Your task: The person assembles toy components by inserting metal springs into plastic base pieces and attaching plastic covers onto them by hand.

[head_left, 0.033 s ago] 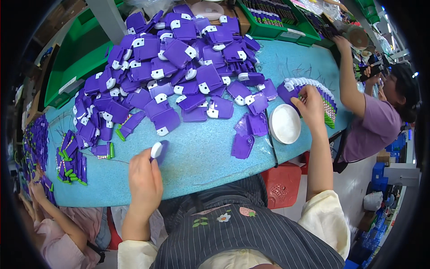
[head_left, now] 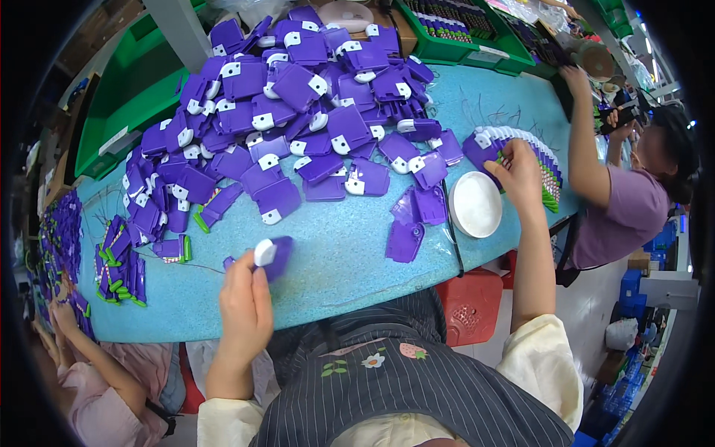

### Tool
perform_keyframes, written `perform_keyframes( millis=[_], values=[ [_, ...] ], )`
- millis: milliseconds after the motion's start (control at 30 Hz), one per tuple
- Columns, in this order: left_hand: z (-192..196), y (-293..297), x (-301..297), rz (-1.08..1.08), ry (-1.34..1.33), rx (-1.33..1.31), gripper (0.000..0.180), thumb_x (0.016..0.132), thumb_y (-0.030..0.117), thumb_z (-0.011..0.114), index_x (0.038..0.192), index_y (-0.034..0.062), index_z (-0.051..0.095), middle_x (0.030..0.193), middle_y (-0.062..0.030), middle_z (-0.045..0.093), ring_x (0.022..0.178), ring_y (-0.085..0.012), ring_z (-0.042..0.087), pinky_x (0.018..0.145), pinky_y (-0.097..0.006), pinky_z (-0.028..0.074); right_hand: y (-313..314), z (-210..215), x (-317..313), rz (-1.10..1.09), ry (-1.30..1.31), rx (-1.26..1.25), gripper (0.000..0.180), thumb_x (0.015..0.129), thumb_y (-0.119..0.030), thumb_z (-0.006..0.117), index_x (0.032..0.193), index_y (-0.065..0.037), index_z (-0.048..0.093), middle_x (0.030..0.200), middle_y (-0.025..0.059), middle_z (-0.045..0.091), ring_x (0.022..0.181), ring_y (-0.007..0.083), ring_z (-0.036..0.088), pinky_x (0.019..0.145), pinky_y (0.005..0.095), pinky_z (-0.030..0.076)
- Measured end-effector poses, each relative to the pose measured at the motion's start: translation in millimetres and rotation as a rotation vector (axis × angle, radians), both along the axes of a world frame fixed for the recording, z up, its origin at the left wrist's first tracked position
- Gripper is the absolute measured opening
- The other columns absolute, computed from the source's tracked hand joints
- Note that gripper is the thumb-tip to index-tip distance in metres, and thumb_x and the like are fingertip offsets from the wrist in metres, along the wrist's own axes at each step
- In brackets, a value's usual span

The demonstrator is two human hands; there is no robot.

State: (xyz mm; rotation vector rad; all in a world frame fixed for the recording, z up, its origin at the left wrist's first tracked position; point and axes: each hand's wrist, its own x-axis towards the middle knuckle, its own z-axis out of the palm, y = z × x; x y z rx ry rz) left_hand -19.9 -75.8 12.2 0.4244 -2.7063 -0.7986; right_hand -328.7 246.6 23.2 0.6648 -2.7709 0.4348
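The left hand (head_left: 242,313) pinches a small purple plastic case with a white tab (head_left: 269,255) near the round white plastic dish (head_left: 475,204). The right hand (head_left: 519,173), just beside the dish, grips a fanned row of purple cases (head_left: 540,153) on the blue desk (head_left: 335,253).

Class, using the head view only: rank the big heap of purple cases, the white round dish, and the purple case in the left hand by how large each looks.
1. Heap of purple cases, by far the largest.
2. White round dish.
3. Purple case held in the left hand; partly hidden and nearer the camera, so this ranking is unsure.

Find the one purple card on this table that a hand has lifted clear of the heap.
The purple card with the white tab, pinched in the left hand; the rest lie on the table.
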Motion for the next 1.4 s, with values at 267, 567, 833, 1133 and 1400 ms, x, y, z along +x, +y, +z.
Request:
perform_keyframes(
  millis=[267,567,833,1133,1400],
  values=[
    [-22.9,80.3,-13.1,-0.271,0.121,2.299,0.04,0.099,0.024,0.036,0.13,-0.0017,0.037,0.123,-0.0159,0.051,0.115,-0.0267,0.05,0.101,-0.041,0.036,-84.5,27.6,149.2,0.783,-0.464,-0.27,0.09,0.059,-0.028,0.084,0.132,0.001,0.038,0.129,0.0212,0.045,0.117,0.0363,0.044,0.098,0.0439,0.036],
    [-9.3,58.6,12.6,-0.398,0.116,0.629,0.047,0.084,0.001,0.055,0.128,-0.0074,0.04,0.098,-0.0238,0.061,0.082,-0.032,0.065,0.069,-0.036,0.052,-117.2,2.7,182.9,0.844,-0.399,-0.304,0.078,0.06,-0.011,0.078,0.126,0.008,0.042,0.107,0.0184,0.051,0.095,0.0342,0.052,0.081,0.0407,0.044],
    [-28.7,42.3,16.5,-0.106,0.105,0.715,0.033,0.084,0.0,0.054,0.116,-0.0009,0.048,0.088,-0.0196,0.063,0.072,-0.0255,0.067,0.06,-0.033,0.053,-125.2,6.4,191.7,0.78,-0.291,-0.114,0.081,0.058,-0.004,0.073,0.129,0.008,0.037,0.111,0.0205,0.048,0.098,0.0368,0.05,0.084,0.0419,0.044],
    [-5.2,-12.5,75.9,0.33,0.624,1.425,0.029,0.094,0.011,0.043,0.12,-0.0031,0.042,0.108,-0.0233,0.059,0.079,-0.0267,0.067,0.065,-0.029,0.056,-212.1,-20.2,230.0,1.112,-0.247,-0.025,0.065,0.065,-0.009,0.065,0.126,0.001,0.044,0.126,0.0167,0.045,0.106,0.0293,0.05,0.085,0.0371,0.043],
    [-26.0,5.9,73.3,0.429,0.411,1.656,0.033,0.097,0.016,0.039,0.125,-0.0011,0.038,0.117,-0.0257,0.054,0.096,-0.0323,0.063,0.081,-0.038,0.054,-179.1,-28.2,217.3,1.073,-0.645,-0.506,0.033,0.071,0.0,0.062,0.103,0.0,0.056,0.104,0.0135,0.056,0.086,0.0241,0.06,0.07,0.0304,0.049]
  ],
)
